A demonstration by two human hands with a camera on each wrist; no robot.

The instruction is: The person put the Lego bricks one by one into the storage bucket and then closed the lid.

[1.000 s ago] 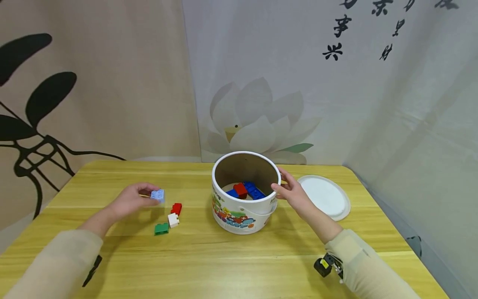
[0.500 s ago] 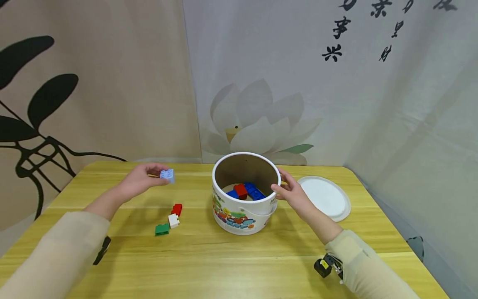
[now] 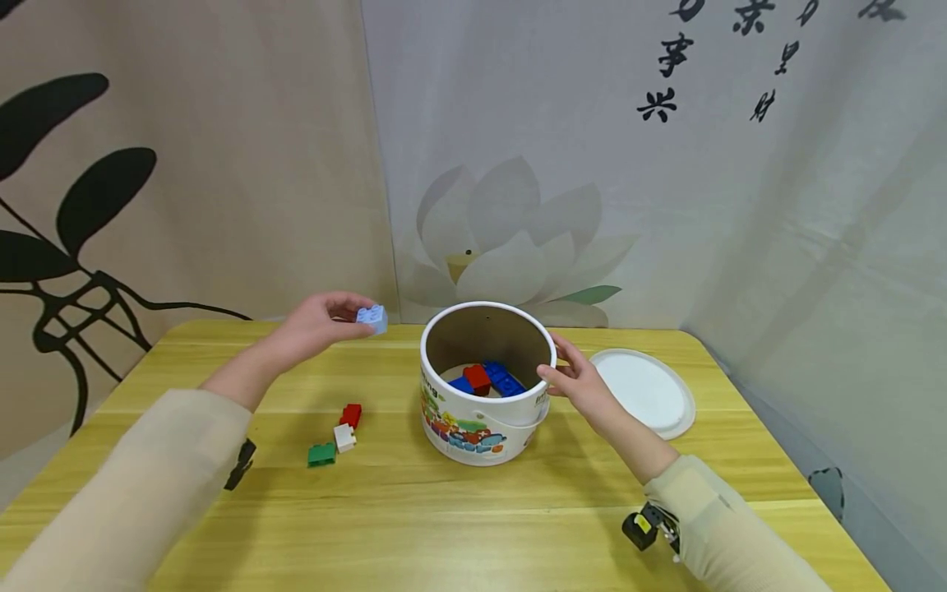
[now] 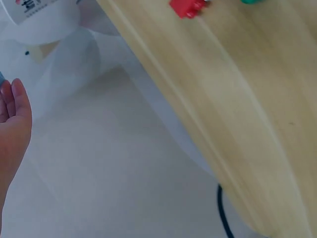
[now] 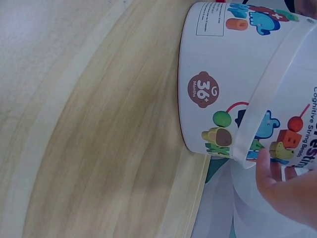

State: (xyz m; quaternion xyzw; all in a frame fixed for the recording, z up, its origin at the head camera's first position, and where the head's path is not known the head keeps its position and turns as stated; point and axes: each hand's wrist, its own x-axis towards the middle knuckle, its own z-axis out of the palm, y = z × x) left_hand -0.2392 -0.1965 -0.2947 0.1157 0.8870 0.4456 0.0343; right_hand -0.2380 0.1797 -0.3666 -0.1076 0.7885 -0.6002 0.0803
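My left hand point(image 3: 321, 319) pinches a light blue studded building block point(image 3: 372, 319) between thumb and fingers, raised above the table's far edge. In the left wrist view that hand point(image 4: 12, 129) is at the left margin, with only a sliver of the block showing. A white printed bucket point(image 3: 444, 419) stands upright and open-topped in the middle. My right hand point(image 3: 584, 386) grips its rim on the right, thumb over the edge and fingers along the outer wall. Inside lie a red block point(image 3: 477, 378) and blue blocks point(image 3: 505, 380).
Left of the bucket, a red block point(image 3: 351, 415), a white block point(image 3: 344, 437) and a green block point(image 3: 321, 455) lie close together on the wooden table point(image 3: 414, 526). A round white lid point(image 3: 647, 390) lies flat to the right, behind the right forearm.
My left hand has lifted the light blue block and carried it up and right, closer to the bucket. The right hand and bucket stay in place.
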